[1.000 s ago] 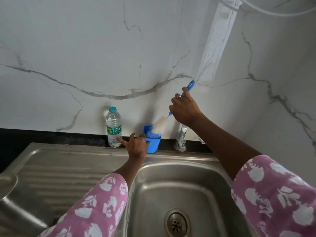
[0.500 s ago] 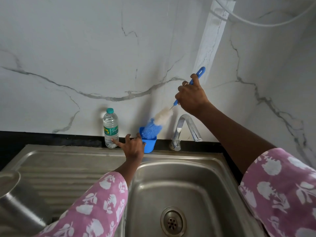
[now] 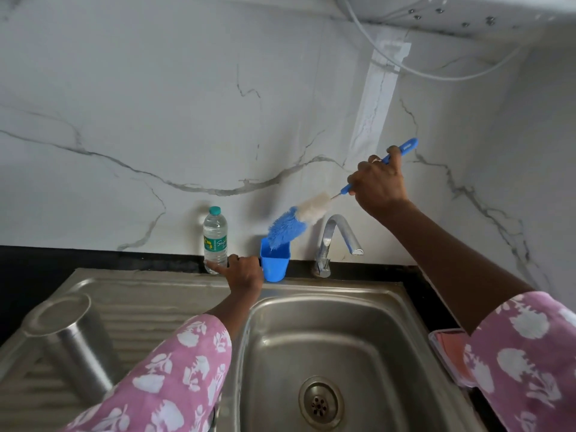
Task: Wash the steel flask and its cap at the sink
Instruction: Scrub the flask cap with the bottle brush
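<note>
Right hand (image 3: 378, 185) holds brush (image 3: 307, 212), tip at blue cup (image 3: 274, 267) mouth.

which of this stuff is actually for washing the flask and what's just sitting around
For the job: steel flask on the drainer; bottle brush, gripped by the right hand; blue holder beside the left hand; tap; sink. No cap visible.

Lying about: water bottle by the wall; pink flat thing right of the sink.

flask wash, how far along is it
Early. Done: nothing visibly washed; steel flask stands untouched on the drainboard. In hand: right hand holds the bottle brush over the blue cup, which the left hand touches. Left: scrubbing, rinsing; tap shows no water; cap unseen.
</note>
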